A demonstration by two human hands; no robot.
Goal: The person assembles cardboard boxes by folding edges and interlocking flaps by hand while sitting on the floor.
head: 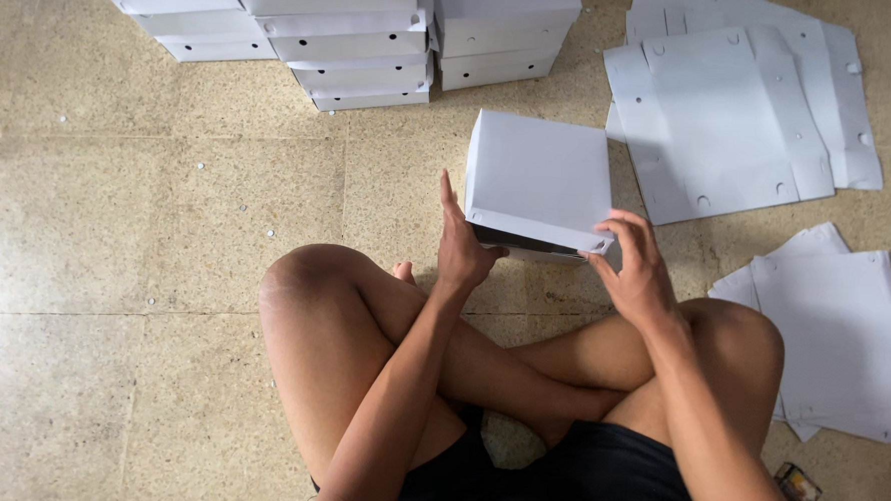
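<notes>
Head view: I'm sitting cross-legged on the speckled tile floor point(144, 267), white cardboard box point(539, 179) held up between both hands, just above the floor in front of my shins. My left hand point(463, 246) is pressed flat against the box's left side, fingers straight up, thumb hooked under the near edge. My right hand point(637, 269) is clamped on the near right corner, fingertips curled over the top edge. The box's dark open side faces me — inside not readable.

Finished boxes point(355, 36) are stacked at the top of frame: three stacks, white, with small round holes in the sides. Exact count is unclear, since the top edge cuts them off.

Flat white die-cut blanks point(732, 113) lie top right, at least two overlapped, punched holes along the edges. A second fanned pile of white sheets point(842, 338) sits by my right knee — count hard to tell. One small dark packet point(799, 488) lies bottom right, partly hidden by my arm. Small pale dots are scattered on the floor.
</notes>
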